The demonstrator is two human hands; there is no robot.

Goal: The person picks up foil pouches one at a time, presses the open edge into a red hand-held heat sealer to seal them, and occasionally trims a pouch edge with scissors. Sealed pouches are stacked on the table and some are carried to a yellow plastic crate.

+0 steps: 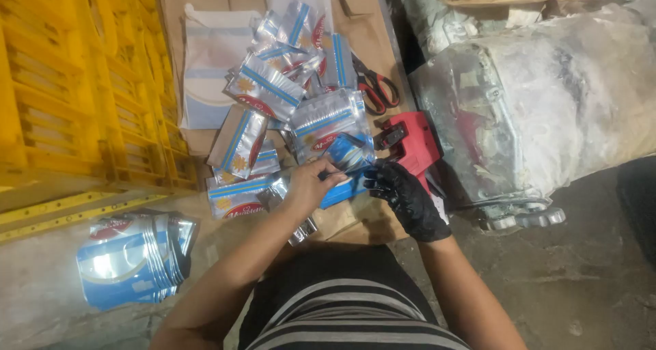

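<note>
- Far left I see yellow plastic crates point(82, 84), and below them a neat stack of flat blue-and-silver pouches point(133, 258) lying on the floor.
- My left hand point(311, 183), bare, pinches the near edge of a blue-and-silver pouch point(348, 152), its grip pressed together on the foil.
- My right hand point(403, 196), in a black glove, holds the same pouch from the other side, grip closed on it, just in front of the red sealing tool point(413, 142).
- I judge the step in hand to be feeding this pouch's mouth to the red tool; the next move calls for a flat, square edge held steady.
- A loose heap of pouches point(273, 84) crowds the brown paper point(362, 29), so stray ones could slip under.
- Red-handled scissors point(376, 90) lie just beyond the tool; a bulky plastic-wrapped bundle point(540, 97) hems in the right.
</note>
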